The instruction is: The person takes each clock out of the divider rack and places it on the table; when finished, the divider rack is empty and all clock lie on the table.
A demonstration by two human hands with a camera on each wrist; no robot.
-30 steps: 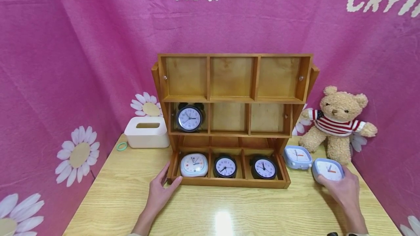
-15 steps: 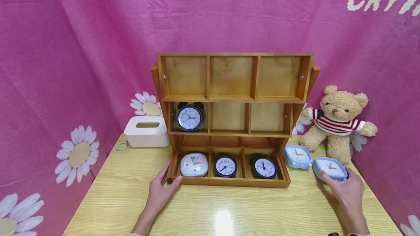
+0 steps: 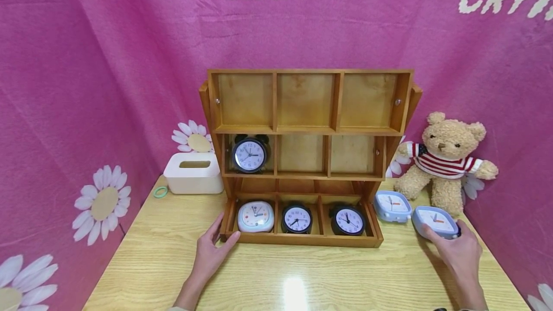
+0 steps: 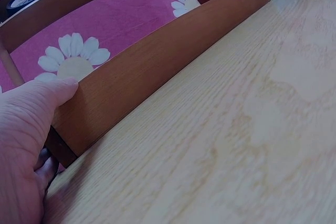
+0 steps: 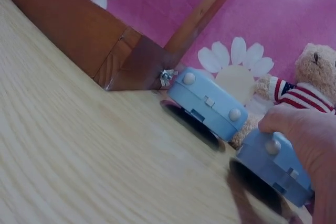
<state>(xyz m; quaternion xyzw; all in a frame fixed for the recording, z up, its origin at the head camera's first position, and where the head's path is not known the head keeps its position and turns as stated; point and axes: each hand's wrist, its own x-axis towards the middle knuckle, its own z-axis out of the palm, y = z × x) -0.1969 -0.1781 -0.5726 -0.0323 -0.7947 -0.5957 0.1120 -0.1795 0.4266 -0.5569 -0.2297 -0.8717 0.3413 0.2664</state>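
Note:
My left hand [image 3: 211,251] grips the lower left corner of a brown wooden display rack [image 3: 302,240], thumb on the front board and fingers at its side. My right hand [image 3: 460,253] holds a light blue alarm clock [image 3: 433,217] at its right and lower edges, its face tilted up. Just left of it lies a second blue alarm clock [image 3: 392,203], close to the rack. The rack's bottom tray holds a white and pale blue clock [image 3: 256,216] and two round black clocks [image 3: 296,220]. One black twin-bell clock [image 3: 249,155] stands in the middle row's left compartment.
A teddy bear [image 3: 447,152] in a striped sweater sits behind the blue clocks. On the left are a white tissue box [image 3: 193,176] and a small green ring [image 3: 160,192]. Pink cloth with daisies [image 3: 103,200] encloses the wooden table [image 3: 255,277].
The blue clock in my right hand has shifted slightly right and turned a little, with the hand following. My left hand keeps its place on the rack.

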